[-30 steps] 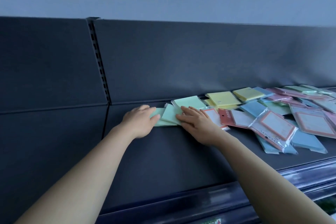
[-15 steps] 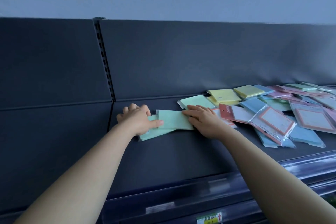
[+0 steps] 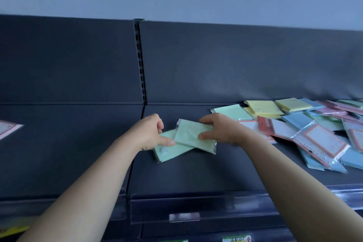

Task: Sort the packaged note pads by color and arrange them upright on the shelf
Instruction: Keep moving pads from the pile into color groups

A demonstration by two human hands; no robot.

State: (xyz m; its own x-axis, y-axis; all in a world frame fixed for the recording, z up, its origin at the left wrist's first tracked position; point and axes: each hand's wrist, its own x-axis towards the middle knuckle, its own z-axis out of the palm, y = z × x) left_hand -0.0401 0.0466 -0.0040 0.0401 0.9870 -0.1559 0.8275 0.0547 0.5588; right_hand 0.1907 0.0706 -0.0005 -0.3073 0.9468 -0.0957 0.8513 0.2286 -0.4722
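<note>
Dark shelf (image 3: pixel 196 173), slotted post (image 3: pixel 141 61) standing at its back.

Just right of the post's foot are two green pads in clear wrap, crossed one over the other. The lower green pad (image 3: pixel 167 150) is the nearer to the post and skewed. The upper green pad (image 3: pixel 191 135) overlaps its right half.

Left hand (image 3: pixel 149 133), closest to the post, grips the lower pad, thumb flat on top and fingers curled round the far edge. Right hand (image 3: pixel 220 127), further right of the post, pinches the upper pad, thumb on the near side and fingers bent over the far edge. Cannot tell if the pads are lifted or resting.

Well right of the post is a loose heap of pads (image 3: pixel 294 120) lying flat: yellow, green, blue, pink, some red-bordered. Far left of the post is one pink-edged pack (image 3: pixel 7 126), also flat.
</note>
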